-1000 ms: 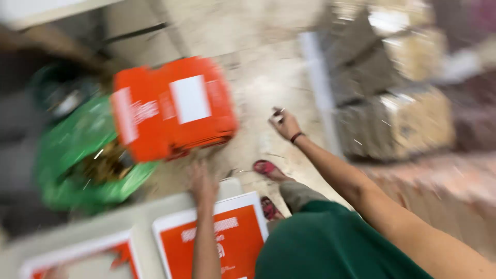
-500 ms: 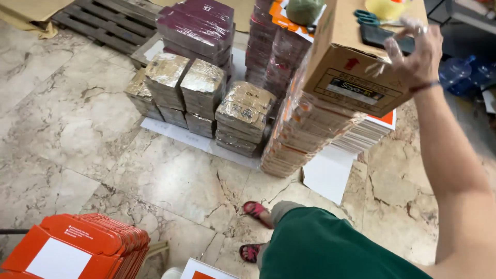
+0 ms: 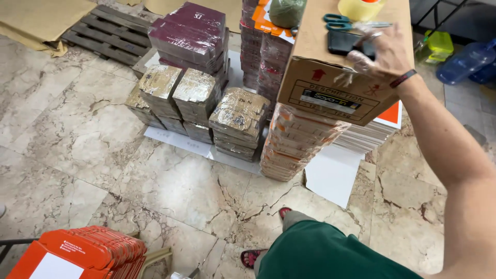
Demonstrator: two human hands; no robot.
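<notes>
On top of the cardboard box (image 3: 351,62), near its front edge, the right hand (image 3: 380,51) spreads open over a dark phone (image 3: 343,44), gripping nothing yet; scissors (image 3: 341,21) lie just beyond, kept within reach; left hand out of view.

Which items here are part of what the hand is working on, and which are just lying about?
In hand or reached for:
right hand, over the dark phone
cardboard box under it
scissors
tape roll

Lying about:
wrapped bundles
orange stack
wooden pallet
blue bottle
</notes>
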